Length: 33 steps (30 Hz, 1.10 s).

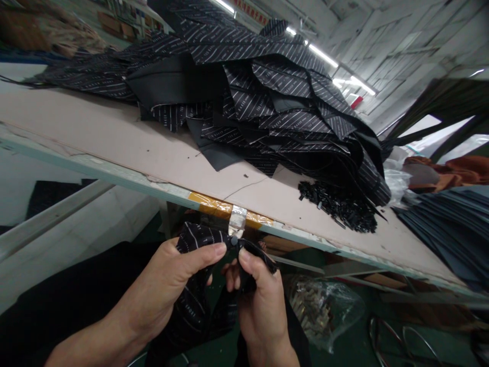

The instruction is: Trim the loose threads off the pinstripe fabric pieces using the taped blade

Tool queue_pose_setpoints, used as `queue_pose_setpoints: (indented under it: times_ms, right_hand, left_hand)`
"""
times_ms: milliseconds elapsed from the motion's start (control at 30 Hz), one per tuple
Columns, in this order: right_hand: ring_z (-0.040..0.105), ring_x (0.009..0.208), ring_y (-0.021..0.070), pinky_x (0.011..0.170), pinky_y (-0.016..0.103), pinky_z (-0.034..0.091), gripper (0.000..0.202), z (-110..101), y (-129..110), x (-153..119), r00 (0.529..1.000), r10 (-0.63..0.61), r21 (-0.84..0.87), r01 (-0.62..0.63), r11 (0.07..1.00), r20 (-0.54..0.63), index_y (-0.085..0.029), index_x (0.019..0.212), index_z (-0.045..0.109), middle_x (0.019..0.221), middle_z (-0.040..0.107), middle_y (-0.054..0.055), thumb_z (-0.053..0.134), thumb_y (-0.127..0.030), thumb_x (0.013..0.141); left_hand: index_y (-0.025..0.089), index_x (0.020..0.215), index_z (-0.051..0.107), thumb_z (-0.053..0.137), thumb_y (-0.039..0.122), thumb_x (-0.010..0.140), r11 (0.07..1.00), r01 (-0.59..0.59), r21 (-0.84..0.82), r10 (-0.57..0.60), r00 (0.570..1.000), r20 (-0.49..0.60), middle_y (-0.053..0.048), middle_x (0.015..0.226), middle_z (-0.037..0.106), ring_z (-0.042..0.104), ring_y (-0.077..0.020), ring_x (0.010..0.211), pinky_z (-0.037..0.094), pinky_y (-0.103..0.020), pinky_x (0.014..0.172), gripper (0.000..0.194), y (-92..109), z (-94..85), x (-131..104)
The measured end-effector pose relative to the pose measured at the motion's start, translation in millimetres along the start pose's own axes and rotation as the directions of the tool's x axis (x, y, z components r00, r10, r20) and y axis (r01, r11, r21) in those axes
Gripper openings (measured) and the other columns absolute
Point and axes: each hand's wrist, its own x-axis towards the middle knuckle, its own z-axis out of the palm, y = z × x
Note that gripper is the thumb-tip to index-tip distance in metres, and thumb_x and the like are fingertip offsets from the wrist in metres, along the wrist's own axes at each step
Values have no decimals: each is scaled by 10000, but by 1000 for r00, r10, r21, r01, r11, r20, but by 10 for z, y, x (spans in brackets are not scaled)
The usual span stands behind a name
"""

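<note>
My left hand (pixel 171 272) and my right hand (pixel 262 293) pinch a black fabric piece (pixel 193 311) with white stripes and lettering, just below the table edge. Both thumbs lie on top, close together, and most other fingers are behind the cloth. Between the thumbtips a small dark round piece (pixel 234 241) shows against the tip of a silvery metal bracket (pixel 237 219). That bracket is fixed to the table's edge beside yellow-brown tape (pixel 210 204). The fabric's lower part hangs down below my hands.
A large heap of striped black fabric pieces (pixel 260 92) covers the back of the table (pixel 95 127). Small shiny black parts (pixel 340 206) lie piled at its right front. Dark folded cloth (pixel 451 229) is stacked further right. Under the table sits a clear plastic bag (pixel 324 311).
</note>
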Motion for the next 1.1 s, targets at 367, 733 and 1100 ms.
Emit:
queue_pose_setpoints:
  times_ms: [367, 733, 1100]
  right_hand:
    - [481, 473, 108, 485, 229, 384, 309, 47, -22, 58, 1000, 2, 43, -2, 999, 1, -184, 512, 625, 490, 562, -15, 820, -364, 670]
    - [701, 914, 219, 844, 310, 565, 249, -265, -38, -35, 983, -83, -260, 124, 958, 164, -202, 978, 821, 936, 792, 38, 821, -406, 835]
    - [661, 807, 208, 780, 330, 519, 202, -162, -333, 101, 913, -364, -569, 402, 717, 186, -200, 963, 803, 894, 786, 20, 706, -370, 914]
  left_hand:
    - [186, 628, 772, 941, 428, 663, 999, -51, -8, 50, 992, -116, -5, 600, 746, 651, -145, 562, 517, -207, 567, 297, -58, 54, 20]
    - [193, 847, 801, 852, 556, 770, 943, -109, 315, 149, 983, -105, -45, 822, 825, 714, -227, 714, 566, -304, 687, 374, -68, -151, 13]
    - [249, 726, 724, 734, 394, 860, 484, -469, 739, 693, 721, 5, -3, 750, 728, 638, -220, 718, 496, -304, 749, 198, 220, 108, 91]
